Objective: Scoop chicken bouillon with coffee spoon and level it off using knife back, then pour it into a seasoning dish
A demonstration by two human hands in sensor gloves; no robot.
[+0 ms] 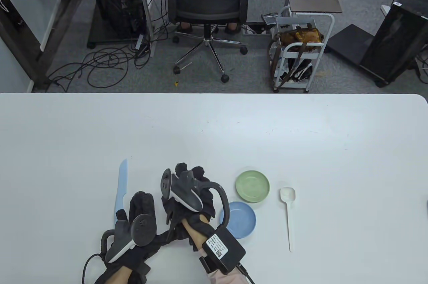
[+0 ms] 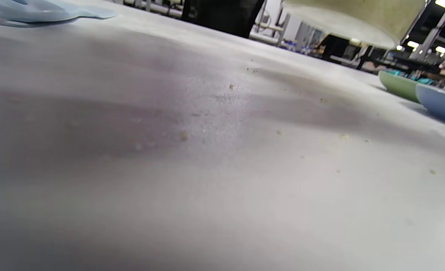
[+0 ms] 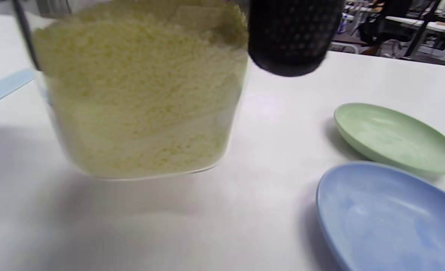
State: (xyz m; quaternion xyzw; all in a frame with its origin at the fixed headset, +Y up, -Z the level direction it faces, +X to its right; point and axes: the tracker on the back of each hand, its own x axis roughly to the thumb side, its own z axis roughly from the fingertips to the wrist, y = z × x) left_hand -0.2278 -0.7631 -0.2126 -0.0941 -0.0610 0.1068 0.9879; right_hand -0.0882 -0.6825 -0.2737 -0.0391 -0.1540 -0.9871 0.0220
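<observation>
Table view: right hand [image 1: 187, 193] atop jar [image 3: 139, 98]

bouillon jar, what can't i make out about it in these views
- Table view: the jar is hidden under the right hand and its tracker.
- Right wrist view: jar top cut off by the frame's upper edge; lid state unknown.
- Left wrist view: only the jar's base shows.

Right hand [image 1: 187, 193] hides the bouillon jar [image 3: 139, 94] from above — its top cropped.
</observation>
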